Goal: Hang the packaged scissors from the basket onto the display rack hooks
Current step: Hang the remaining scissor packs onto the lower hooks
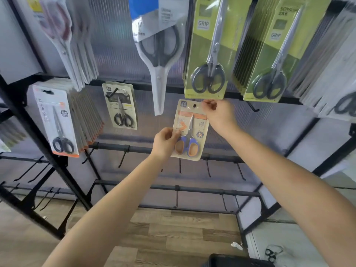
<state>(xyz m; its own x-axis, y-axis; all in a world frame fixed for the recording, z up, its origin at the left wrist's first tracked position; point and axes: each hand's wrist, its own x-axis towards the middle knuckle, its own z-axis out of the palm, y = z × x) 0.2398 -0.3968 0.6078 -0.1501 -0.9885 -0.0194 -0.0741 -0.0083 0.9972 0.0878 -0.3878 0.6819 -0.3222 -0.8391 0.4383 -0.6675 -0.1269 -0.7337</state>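
Two bare forearms reach up from the bottom of the frame toward a black metal display rack (173, 147). At centre, both hands hold a clear blister pack of blue-and-orange-handled scissors (189, 130), its long axis upright, blades up. Left hand (165, 142) pinches the lower left edge. Right hand (218, 112) pinches the top right corner, nearer the round hang hole (194, 106). No hook shows through the hole yet.
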